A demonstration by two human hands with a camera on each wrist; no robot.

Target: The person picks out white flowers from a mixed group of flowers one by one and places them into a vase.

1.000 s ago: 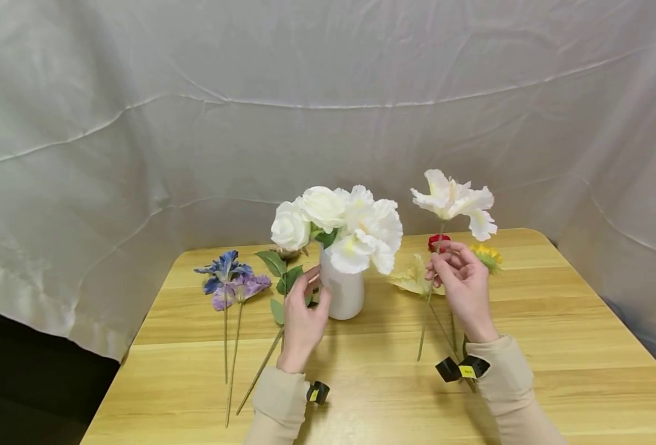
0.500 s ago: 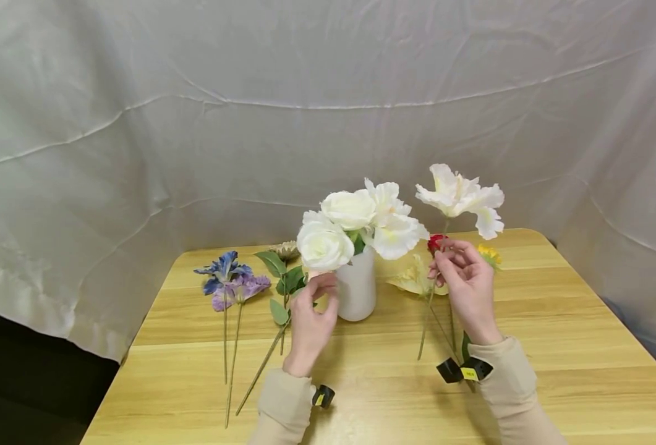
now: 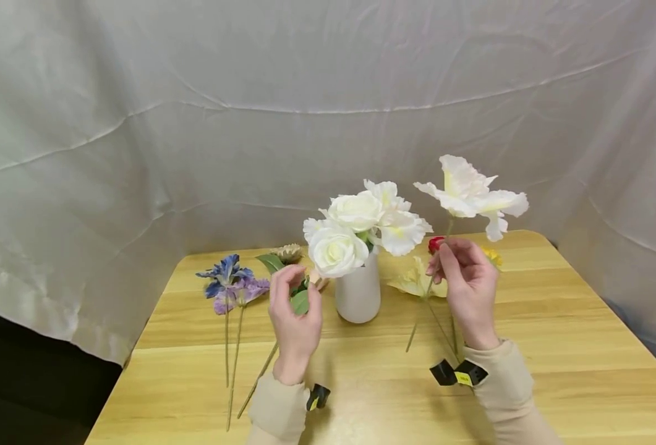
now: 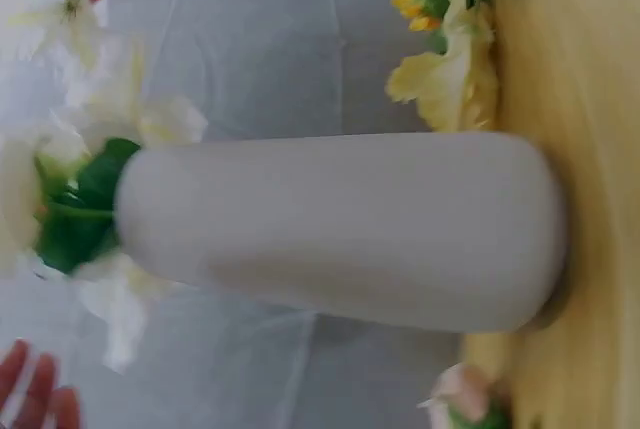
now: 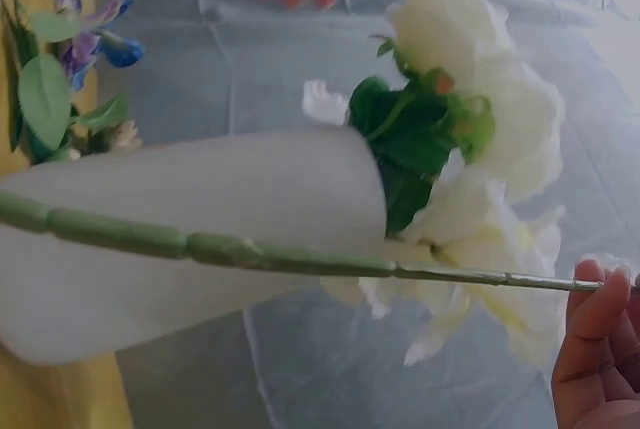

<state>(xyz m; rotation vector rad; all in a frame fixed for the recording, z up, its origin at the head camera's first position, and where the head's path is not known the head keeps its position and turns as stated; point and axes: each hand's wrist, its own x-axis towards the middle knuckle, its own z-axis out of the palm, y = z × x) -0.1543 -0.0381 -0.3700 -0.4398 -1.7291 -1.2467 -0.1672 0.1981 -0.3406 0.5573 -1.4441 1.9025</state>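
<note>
A white vase (image 3: 358, 293) stands upright on the wooden table, holding white roses (image 3: 339, 249) and ruffled white irises (image 3: 400, 230) above dark green leaves (image 5: 398, 139). My left hand (image 3: 295, 318) is raised left of the vase, fingers loosely bent and nothing between them; in the left wrist view, its fingertips (image 4: 38, 389) show apart from the vase. On the other side, my right hand (image 3: 470, 287) pinches the thin green stem (image 5: 290, 257) of a single white iris (image 3: 472, 196) just below its bloom. That stem slants down, its lower end toward the vase.
Blue (image 3: 224, 272) and purple (image 3: 247, 292) flowers lie at the left, stems toward me. Behind my left hand are green leaves (image 3: 300, 301) and a beige bloom (image 3: 289, 252). At the right lie a pale yellow flower (image 3: 415, 281), a red bloom (image 3: 435, 244) and a yellow bloom (image 3: 493, 256).
The vase has shifted slightly right and its bouquet has turned, roses now facing front. My left hand has drawn away to the left. The right hand's iris has risen slightly and tilted right.
</note>
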